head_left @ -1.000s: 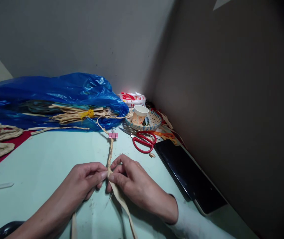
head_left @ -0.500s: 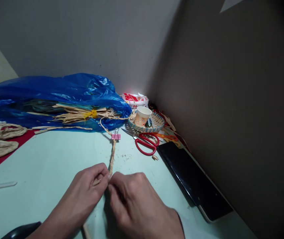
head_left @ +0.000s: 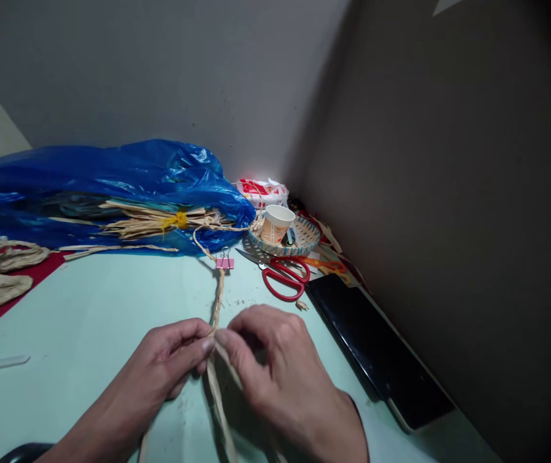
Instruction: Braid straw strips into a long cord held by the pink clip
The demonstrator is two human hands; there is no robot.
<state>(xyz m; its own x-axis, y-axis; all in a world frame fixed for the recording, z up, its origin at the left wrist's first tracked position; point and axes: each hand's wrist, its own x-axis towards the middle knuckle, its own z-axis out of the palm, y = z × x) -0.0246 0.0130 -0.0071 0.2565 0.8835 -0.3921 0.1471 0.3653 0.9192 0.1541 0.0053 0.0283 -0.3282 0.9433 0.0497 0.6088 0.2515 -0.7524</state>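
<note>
A pale plant-fibre braid runs toward me from a pink binder clip on the pale green tabletop. At the braid's lower end my left hand pinches the fibre between thumb and forefinger. My right hand meets it there, thumb and forefinger closed on a strand at the same spot. Loose flat strands hang down from the pinch between the hands toward the near edge. Beyond the clip the cord carries on toward the basket.
A blue plastic bag holds a straw bundle tied in yellow. Red-handled scissors lie before a woven basket with a paper cup. A black phone-like slab is at right, woven pieces at left.
My right hand has turned and lifted slightly, its thumb now showing. The left thumb has come forward over the pinch. Loose strands now show below the hands.
</note>
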